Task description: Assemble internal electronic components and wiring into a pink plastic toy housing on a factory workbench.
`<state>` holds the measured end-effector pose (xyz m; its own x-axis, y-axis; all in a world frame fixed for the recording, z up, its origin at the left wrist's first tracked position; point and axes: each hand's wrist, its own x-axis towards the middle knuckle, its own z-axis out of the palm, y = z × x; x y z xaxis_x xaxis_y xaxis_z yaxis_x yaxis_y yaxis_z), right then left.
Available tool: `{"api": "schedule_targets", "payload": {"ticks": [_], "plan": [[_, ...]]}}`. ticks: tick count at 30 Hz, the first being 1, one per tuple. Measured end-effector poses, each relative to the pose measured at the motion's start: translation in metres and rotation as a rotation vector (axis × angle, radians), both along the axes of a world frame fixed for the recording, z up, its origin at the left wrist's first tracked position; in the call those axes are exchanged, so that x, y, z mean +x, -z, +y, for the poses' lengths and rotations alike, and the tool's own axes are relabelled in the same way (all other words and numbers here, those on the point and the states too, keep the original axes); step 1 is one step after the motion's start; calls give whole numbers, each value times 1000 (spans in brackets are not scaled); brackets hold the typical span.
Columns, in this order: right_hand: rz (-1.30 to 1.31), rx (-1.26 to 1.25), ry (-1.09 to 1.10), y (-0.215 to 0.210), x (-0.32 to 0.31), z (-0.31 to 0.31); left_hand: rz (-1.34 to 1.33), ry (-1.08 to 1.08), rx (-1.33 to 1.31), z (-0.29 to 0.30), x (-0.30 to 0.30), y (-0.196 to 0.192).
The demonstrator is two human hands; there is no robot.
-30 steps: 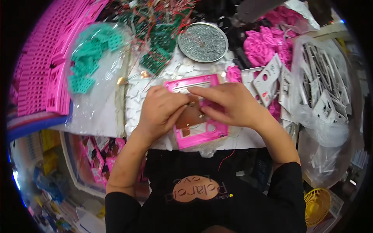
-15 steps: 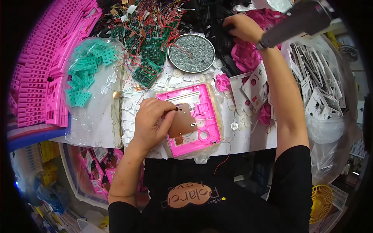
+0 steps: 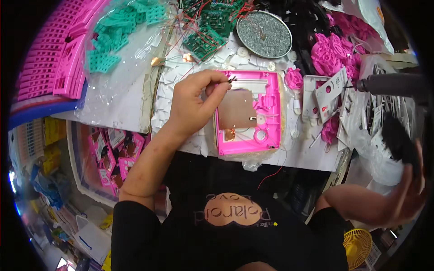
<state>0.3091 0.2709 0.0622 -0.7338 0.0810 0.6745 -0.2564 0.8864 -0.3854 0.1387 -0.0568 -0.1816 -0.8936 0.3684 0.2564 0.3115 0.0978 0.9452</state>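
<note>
A pink plastic housing [image 3: 274, 113] lies on the bench before me, with a flat brown board [image 3: 236, 109] inside it. My left hand [image 3: 194, 101] reaches over the housing's upper left corner. Its thumb and forefinger pinch some small dark pieces [image 3: 232, 79], too small to name surely. At the far right, away from the housing, my right hand [image 3: 407, 198] is smeared by motion. A blurred black plastic part [image 3: 398, 137] appears to be held at its fingertips. A grey power screwdriver [image 3: 389, 85] hangs just above that part.
A round dish of small metal screws [image 3: 264, 35] stands behind the housing. Green circuit boards [image 3: 205, 43] with red wires lie beside it. Pink rose-like parts [image 3: 332, 54] and white panels [image 3: 332, 97] sit at right, teal pieces [image 3: 110, 38] and pink housings [image 3: 68, 74] at left.
My right hand has swung from the black pile at the back to the far right. The view has shifted, and the grey screwdriver appears lower. My left hand still pinches over the housing.
</note>
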Motion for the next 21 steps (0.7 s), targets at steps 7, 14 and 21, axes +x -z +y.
{"api": "schedule_targets", "payload": {"ticks": [7,14,21], "plan": [[-509,270,-622,95,-96,-125,-20,27,-23,1,-6,0],[-678,138,-618,140,-133,-143,-225,103,36,0,-21,-1],[-456,65,-510,183,-111,-86,-2,291,-224,-8,-22,-28]]}}
